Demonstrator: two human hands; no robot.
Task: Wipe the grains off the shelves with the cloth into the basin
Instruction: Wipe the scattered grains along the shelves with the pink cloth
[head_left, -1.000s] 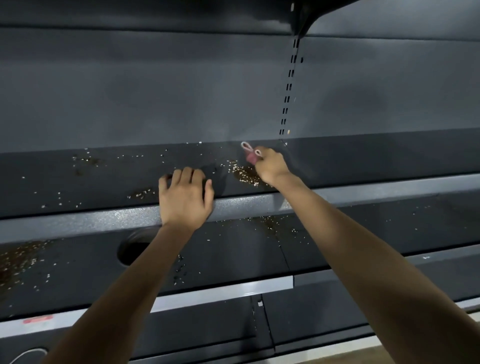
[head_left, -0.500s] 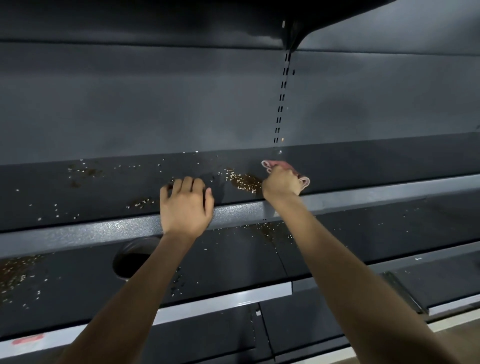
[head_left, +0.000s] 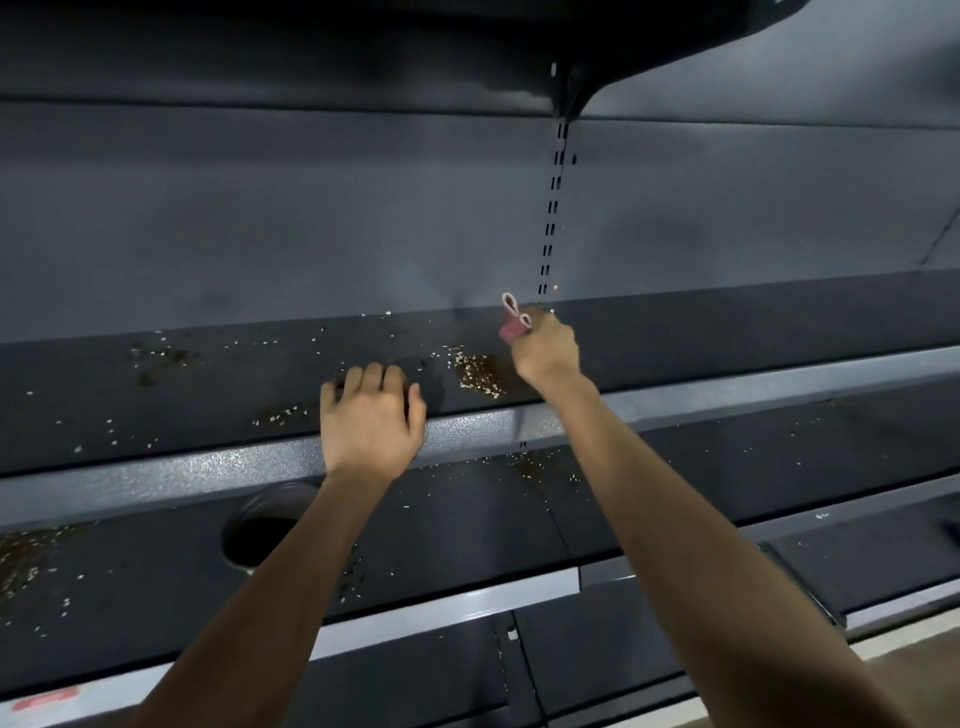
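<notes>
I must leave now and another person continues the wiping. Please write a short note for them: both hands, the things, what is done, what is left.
Left hand: rests on the upper shelf's front edge, holding nothing.
Right hand: grips the pink cloth near the back of the upper shelf, behind a grain pile.
Basin: on the lower shelf, below the left hand.
Done: cannot tell.
Left: grains remain scattered on the upper shelf and the lower shelf; wipe them into the basin.

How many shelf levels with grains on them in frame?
2. The upper shelf, where the left hand rests and the right hand holds the cloth, and the shelf below. Lower levels are partly hidden by the arms.
</notes>
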